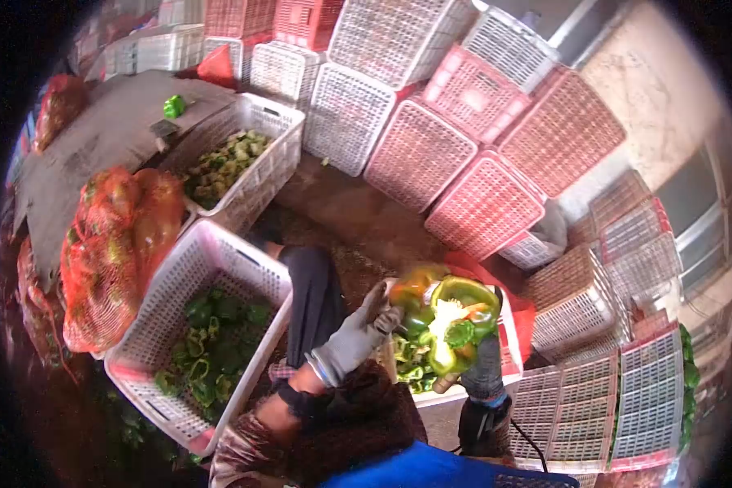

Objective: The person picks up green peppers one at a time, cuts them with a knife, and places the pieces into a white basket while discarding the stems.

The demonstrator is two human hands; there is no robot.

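A large green bell pepper [472, 299] is split open in front of me, its pale core and seeds showing. My right hand [484, 376], in a dark glove, is closed around its lower right side. My left hand [351, 342], in a grey glove, has its fingers bent against the pepper's left part, which is blurred and tinged orange. Below the pepper stands a white crate [508, 346] with cut green pepper pieces [415, 366] in it. The fingertips of my right hand are partly hidden behind the pepper.
Left of my knee, a crate [256, 272] holds green peppers. Behind it, another crate [281, 150] contains yellowish-green scraps. Red net bags [106, 252] of produce lie beside a grey surface [65, 179] bearing one green pepper [174, 106]. Stacked crates [419, 154] line the back and right.
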